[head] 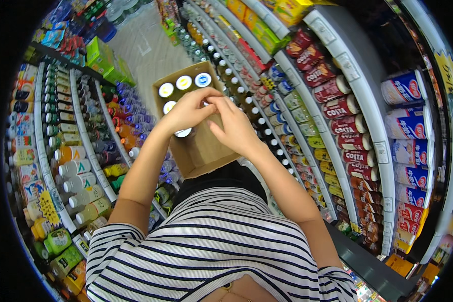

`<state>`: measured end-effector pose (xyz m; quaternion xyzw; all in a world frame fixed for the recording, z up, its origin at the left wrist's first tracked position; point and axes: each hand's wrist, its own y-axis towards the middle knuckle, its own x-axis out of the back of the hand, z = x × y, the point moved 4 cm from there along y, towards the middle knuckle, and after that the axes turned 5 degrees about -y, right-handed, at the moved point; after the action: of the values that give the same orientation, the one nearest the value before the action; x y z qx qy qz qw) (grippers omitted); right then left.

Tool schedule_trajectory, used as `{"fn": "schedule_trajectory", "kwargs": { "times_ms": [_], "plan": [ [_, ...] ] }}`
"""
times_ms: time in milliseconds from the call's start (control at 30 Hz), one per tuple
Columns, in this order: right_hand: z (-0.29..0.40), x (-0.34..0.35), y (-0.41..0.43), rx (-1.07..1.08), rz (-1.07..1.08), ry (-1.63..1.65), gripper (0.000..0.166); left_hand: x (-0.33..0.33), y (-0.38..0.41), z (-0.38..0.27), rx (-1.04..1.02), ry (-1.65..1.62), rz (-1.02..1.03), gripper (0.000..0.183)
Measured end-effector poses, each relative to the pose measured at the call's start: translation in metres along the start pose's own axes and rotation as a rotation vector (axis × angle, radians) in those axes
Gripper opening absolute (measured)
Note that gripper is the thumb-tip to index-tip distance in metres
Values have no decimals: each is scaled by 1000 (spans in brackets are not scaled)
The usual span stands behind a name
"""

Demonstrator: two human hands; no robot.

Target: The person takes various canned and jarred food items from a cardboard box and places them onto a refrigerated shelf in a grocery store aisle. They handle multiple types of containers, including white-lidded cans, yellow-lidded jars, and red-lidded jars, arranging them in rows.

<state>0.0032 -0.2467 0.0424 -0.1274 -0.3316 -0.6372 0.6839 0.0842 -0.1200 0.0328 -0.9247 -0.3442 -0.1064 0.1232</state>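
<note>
In front of my body is an open cardboard box. Several bottles with white caps stand in its far and left part; some caps bear yellow prints and one a blue print. Bare cardboard shows in the near right part. My left hand is over the bottles, fingers bent towards the right. My right hand meets it from the right, its fingers touching or overlapping the left ones. Between them a small pale patch shows, and whether either hand grips a bottle cap is hidden. What supports the box cannot be seen.
Shelves of bottled drinks rise close on my left. On the right, shelves hold red-labelled Costa bottles and blue-and-white cans. A tiled aisle floor stretches ahead, with green cartons at its left side.
</note>
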Motion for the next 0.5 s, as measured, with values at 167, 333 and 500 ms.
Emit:
{"fn": "schedule_trajectory", "kwargs": {
  "times_ms": [167, 333, 500],
  "plan": [
    [-27, -98, 8, -138, 353, -151, 55, 22, -59, 68, 19, -184, -376, 30],
    [-38, -176, 14, -243, 417, -352, 73, 24, -94, 94, 83, -343, -353, 30],
    [-53, -210, 16, -276, 310, -366, 72, 29, -107, 98, 131, -341, -332, 28]
  ]
}}
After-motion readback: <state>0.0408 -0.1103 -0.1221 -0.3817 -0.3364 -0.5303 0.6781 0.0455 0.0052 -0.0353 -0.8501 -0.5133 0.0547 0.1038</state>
